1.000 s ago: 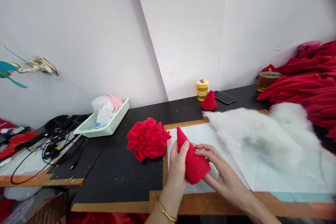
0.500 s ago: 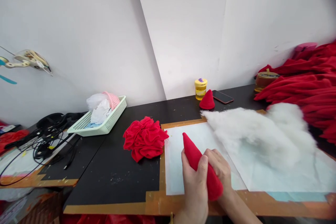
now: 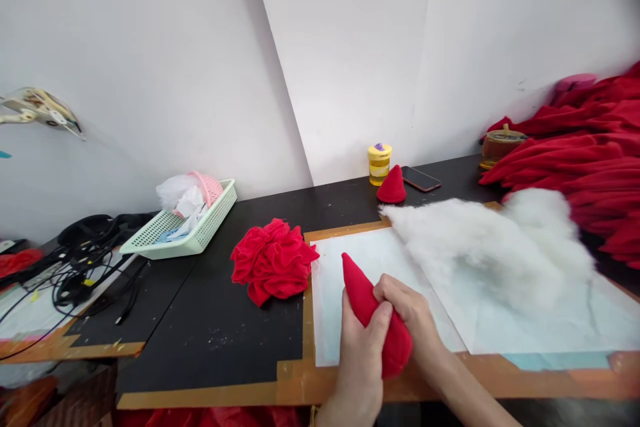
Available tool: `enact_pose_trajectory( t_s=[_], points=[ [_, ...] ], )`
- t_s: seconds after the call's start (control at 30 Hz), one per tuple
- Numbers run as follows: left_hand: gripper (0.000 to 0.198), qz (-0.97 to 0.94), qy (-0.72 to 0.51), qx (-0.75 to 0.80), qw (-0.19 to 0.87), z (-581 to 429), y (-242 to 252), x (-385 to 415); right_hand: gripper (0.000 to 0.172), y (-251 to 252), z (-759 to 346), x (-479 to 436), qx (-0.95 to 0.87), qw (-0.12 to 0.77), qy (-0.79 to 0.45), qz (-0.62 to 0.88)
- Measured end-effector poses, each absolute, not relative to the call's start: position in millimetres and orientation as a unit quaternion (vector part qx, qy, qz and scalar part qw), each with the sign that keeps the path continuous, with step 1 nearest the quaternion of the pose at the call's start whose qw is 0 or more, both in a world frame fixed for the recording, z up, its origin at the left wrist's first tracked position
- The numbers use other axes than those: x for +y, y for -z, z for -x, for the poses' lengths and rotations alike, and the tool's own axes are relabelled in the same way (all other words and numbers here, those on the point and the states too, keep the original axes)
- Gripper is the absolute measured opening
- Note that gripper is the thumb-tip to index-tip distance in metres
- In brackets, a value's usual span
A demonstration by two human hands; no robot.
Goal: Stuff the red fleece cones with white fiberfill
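Both my hands are around a plump red fabric cone (image 3: 397, 345), whose pointed tip leans up and to the left over the white sheet (image 3: 330, 307). My left hand (image 3: 364, 350) wraps it from the left with the thumb lying across the middle. From the right, my right hand (image 3: 406, 303) grips its upper side with bent fingers. White stuffing (image 3: 480, 247) lies in a fluffy heap right of my hands. A bunch of gathered red fabric (image 3: 274, 260) sits to their left, and another red cone (image 3: 392, 185) stands upright at the back.
Near the wall are a yellow-lidded jar (image 3: 379, 163), a phone (image 3: 421, 178) and a second jar (image 3: 501, 147). Red fabric (image 3: 590, 153) is piled at the right. A green basket (image 3: 205, 230) with bags and tangled black cables (image 3: 85, 273) are at the left.
My right hand has shifted up along the cone, its fingers now more bent against the upper side. The cone is still held in both hands; the view has moved slightly.
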State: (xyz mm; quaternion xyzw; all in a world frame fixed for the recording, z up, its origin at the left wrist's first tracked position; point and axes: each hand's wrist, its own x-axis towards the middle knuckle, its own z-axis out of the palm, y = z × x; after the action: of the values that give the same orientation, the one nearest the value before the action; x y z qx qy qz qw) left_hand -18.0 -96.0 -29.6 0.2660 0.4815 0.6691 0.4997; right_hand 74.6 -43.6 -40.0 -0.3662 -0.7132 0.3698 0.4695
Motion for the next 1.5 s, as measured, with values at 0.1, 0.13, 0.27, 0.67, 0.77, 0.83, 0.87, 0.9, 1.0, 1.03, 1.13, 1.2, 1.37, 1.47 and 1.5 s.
enact_pose_trajectory(
  t_s=[0.1,0.13,0.27,0.67,0.77,0.83,0.87,0.9,1.0,1.03,1.13,1.2,1.37,1.47,1.5],
  points=[
    [0.068,-0.252,-0.668,0.478,0.512,13,32,-98,0.024,49,-68,-46,-0.721,0.500,-0.291,0.380],
    [0.069,-0.247,-0.663,0.475,0.524,15,30,-97,0.023,48,-70,-46,-0.723,0.499,-0.284,0.384],
    [0.063,-0.222,-0.669,0.455,0.545,37,20,-88,0.014,33,-91,-44,-0.740,0.425,-0.410,0.322],
    [0.067,-0.288,-0.662,0.434,0.539,36,26,-90,0.019,48,-68,-40,-0.744,0.466,-0.352,0.324],
    [0.069,-0.306,-0.637,0.455,0.542,29,33,-93,0.019,51,-65,-41,-0.712,0.478,-0.357,0.370],
    [0.072,-0.286,-0.652,0.457,0.534,32,36,-91,0.014,46,-69,-41,-0.702,0.482,-0.371,0.372],
    [0.074,-0.271,-0.668,0.452,0.526,36,36,-90,0.010,42,-73,-41,-0.705,0.476,-0.386,0.359],
    [0.076,-0.251,-0.684,0.445,0.521,42,35,-87,0.008,38,-78,-41,-0.712,0.465,-0.405,0.337],
    [0.075,-0.190,-0.721,0.416,0.521,60,30,-80,0.039,33,-92,-42,-0.737,0.430,-0.446,0.269],
    [0.074,-0.174,-0.724,0.408,0.528,66,28,-78,0.051,35,-93,-42,-0.742,0.430,-0.443,0.260],
    [0.072,-0.173,-0.724,0.393,0.540,72,26,-76,0.065,48,-87,-41,-0.751,0.455,-0.397,0.268],
    [0.073,-0.208,-0.717,0.385,0.542,69,27,-78,0.055,55,-78,-40,-0.757,0.472,-0.367,0.264],
    [0.063,-0.286,-0.689,0.407,0.528,52,39,-91,0.027,53,-67,-42,-0.761,0.495,-0.316,0.277],
    [0.061,-0.295,-0.684,0.406,0.530,43,41,-93,0.019,49,-68,-45,-0.749,0.498,-0.291,0.326],
    [0.061,-0.286,-0.684,0.402,0.538,43,40,-92,0.018,49,-68,-45,-0.749,0.502,-0.278,0.332]
  ],
)
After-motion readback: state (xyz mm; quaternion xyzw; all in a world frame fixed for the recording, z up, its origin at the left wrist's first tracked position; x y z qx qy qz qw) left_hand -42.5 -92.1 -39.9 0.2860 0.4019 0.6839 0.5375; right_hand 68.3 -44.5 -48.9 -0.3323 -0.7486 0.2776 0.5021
